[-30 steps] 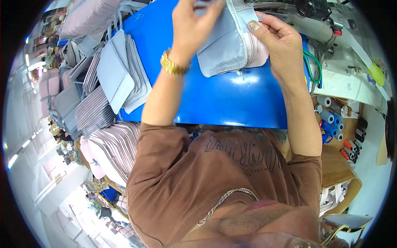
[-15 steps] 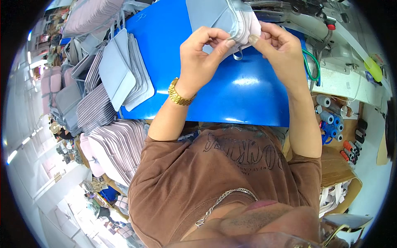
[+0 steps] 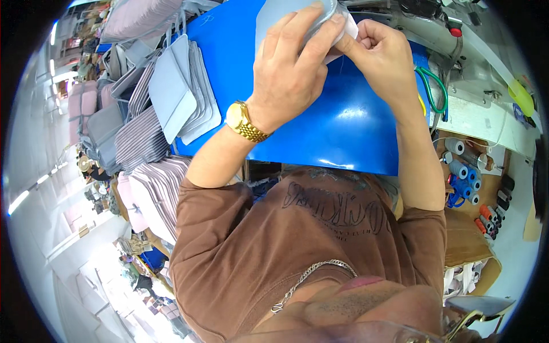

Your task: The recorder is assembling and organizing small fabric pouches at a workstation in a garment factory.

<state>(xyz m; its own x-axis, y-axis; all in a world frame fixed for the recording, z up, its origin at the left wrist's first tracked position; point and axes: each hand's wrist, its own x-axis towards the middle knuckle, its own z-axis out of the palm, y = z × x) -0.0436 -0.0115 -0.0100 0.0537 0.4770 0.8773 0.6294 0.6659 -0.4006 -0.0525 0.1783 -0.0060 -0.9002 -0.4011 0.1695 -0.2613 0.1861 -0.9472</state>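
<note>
At the top of the blue work surface (image 3: 337,140) lies a grey fabric piece (image 3: 269,22) with a pale, layered edge. My left hand (image 3: 291,66) lies over it from above, fingers stretched and apart, fingertips at the piece's right border. On my left wrist is a gold-coloured watch (image 3: 234,116). My right hand (image 3: 383,60) is closed in a pinch on the pale edge (image 3: 350,31) of the same piece, with thumb and curled fingers together. The piece's underside and part of its edge are hidden by my hands.
Left of my arm stand stacked grey fabric pieces (image 3: 171,88) and striped ones (image 3: 143,143). Beyond my right hand are a metal machine (image 3: 383,22) and green-handled scissors (image 3: 440,94). Thread spools (image 3: 466,177) and a cardboard box (image 3: 466,243) sit at the lower right.
My left hand has gone from pinching the layered edge to lying spread over the grey fabric, palm turned down. My right hand keeps its pinch, shifted slightly left and up.
</note>
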